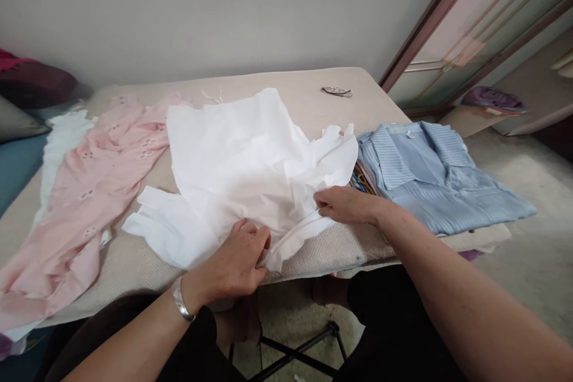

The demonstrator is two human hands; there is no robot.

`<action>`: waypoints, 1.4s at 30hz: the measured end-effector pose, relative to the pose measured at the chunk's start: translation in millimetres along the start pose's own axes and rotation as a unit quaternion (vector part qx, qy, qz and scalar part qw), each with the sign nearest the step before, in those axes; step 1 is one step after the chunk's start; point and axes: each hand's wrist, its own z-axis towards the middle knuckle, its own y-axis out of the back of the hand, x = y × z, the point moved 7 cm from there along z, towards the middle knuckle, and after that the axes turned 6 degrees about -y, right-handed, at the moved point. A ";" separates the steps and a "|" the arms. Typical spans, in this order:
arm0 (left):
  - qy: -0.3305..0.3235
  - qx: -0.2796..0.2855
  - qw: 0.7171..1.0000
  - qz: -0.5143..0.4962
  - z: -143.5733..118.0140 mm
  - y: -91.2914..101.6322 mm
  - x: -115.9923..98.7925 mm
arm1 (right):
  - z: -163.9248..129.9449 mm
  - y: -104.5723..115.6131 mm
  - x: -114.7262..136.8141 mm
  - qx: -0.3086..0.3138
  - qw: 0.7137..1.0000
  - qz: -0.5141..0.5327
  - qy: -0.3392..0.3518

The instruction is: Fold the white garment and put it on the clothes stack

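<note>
A person's view down onto a low beige table (313, 86) covered with clothes. At the centre lies a white garment (242, 161), crumpled and spread open, its near hem hanging toward the table's front edge at 6 o'clock. The left hand (235, 265), a silver bracelet (180, 301) at the wrist, has its fingers closed in a pinch on that hem, as if to keep the edge from slipping. The right hand (347, 204), at about 4 o'clock from the garment's centre, presses fingers curled onto a fold of the same cloth, apparently gathering it; the two hands sit near each other but apart. At 9 o'clock a pink eyelet garment (85, 191) lies stretched out flat, touching the white one's left side. At 3 o'clock a blue striped shirt (425, 176) rests neatly folded on a small stack. A pair of glasses (336, 92) sits at 1 o'clock near the far edge, well apart from the cloth.
</note>
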 end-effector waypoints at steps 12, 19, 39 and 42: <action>0.068 -0.127 0.988 -0.057 5.1 21.3 5.8 | -11.4 15.3 8.1 -0.009 0.999 0.046 0.003; 0.056 -0.173 0.959 -0.218 6.0 37.9 22.9 | -22.9 17.4 97.9 -0.128 0.975 0.050 0.172; 0.147 -0.218 0.950 0.171 -2.4 31.7 17.0 | -9.2 30.1 84.3 -0.194 0.978 0.053 0.059; 0.166 -0.215 0.940 0.208 -3.3 31.0 16.7 | -11.8 30.1 87.2 -0.202 0.975 0.058 0.079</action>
